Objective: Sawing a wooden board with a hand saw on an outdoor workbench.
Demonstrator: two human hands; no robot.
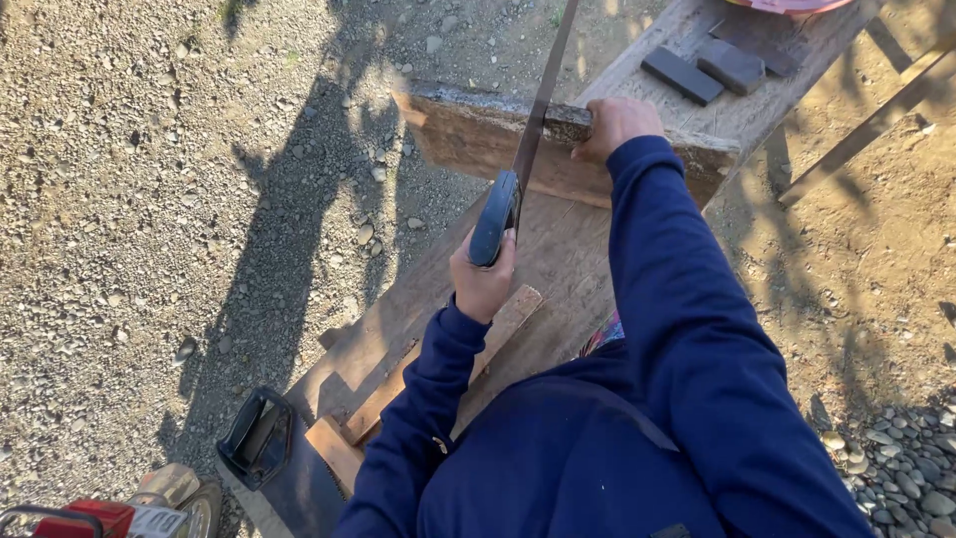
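My left hand (483,286) is closed around the dark blue handle (495,217) of a handsaw. Its long thin blade (545,95) slants up and away across the top edge of a weathered wooden board (468,139) standing on edge. My right hand (615,125) grips that top edge just right of the blade, fingers curled over it. The board stands across a worn plank bench (563,264). Both arms are in navy blue sleeves.
Two dark rectangular blocks (682,75) (732,64) lie on the far end of the bench. A short wood strip (510,317) lies under my left wrist. A black open case (257,438) and a red machine (95,518) sit lower left. Gravel (149,199) surrounds the bench.
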